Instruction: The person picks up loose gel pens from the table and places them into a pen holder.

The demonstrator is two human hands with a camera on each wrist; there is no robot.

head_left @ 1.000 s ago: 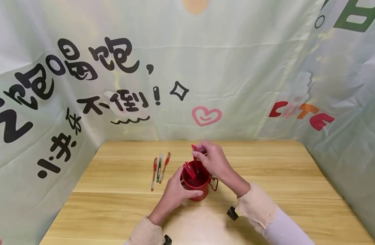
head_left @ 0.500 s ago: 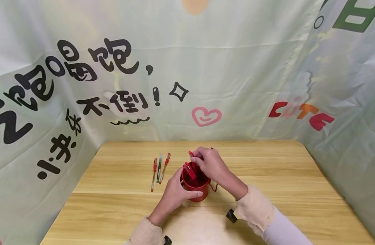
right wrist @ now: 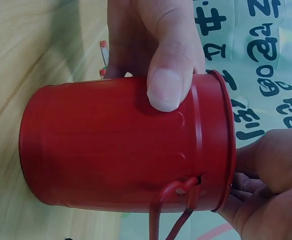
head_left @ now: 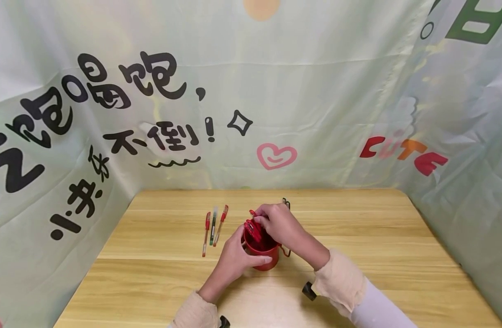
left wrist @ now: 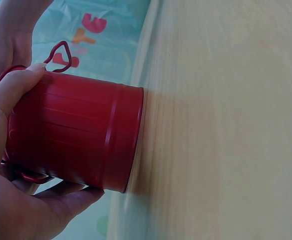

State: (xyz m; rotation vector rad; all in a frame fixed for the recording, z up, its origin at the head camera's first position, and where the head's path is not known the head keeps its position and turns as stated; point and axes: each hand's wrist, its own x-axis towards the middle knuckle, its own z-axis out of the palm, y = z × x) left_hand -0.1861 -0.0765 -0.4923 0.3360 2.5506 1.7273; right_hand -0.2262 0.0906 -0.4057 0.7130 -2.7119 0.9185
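A red tin (head_left: 262, 252) stands upright on the table (head_left: 357, 228), near the middle and a little toward the near edge. The left hand (head_left: 234, 259) grips the tin from its 8 o'clock side, fingers curled round the wall and the thumb (right wrist: 168, 75) pressed flat on the near wall just below the rim; in the left wrist view the fingers (left wrist: 15, 87) wrap the ribbed wall, and the tin's base sits flat on the wood. The right hand (head_left: 277, 223) hangs over the tin's mouth from 2 o'clock, fingertips bunched and pinching the top of a red pen (head_left: 252, 214) at the rim's 11 o'clock; how much of the pen is inside cannot be told. More red pens (head_left: 254, 230) stand in the tin, leaning toward 10 o'clock. A thin wire handle (head_left: 287, 251) sticks out from the tin's 3 o'clock side, and its loop also shows in the right wrist view. At 10 o'clock from the tin, well apart from it, three pens (head_left: 213, 226) lie side by side on the table, two red ones flanking a darker one, all pointing roughly to 1 o'clock. A small dark object (head_left: 286, 202) lies just beyond the right hand at 12 o'clock; what it is cannot be told. A printed cloth backdrop (head_left: 193, 114) walls the table on three sides.
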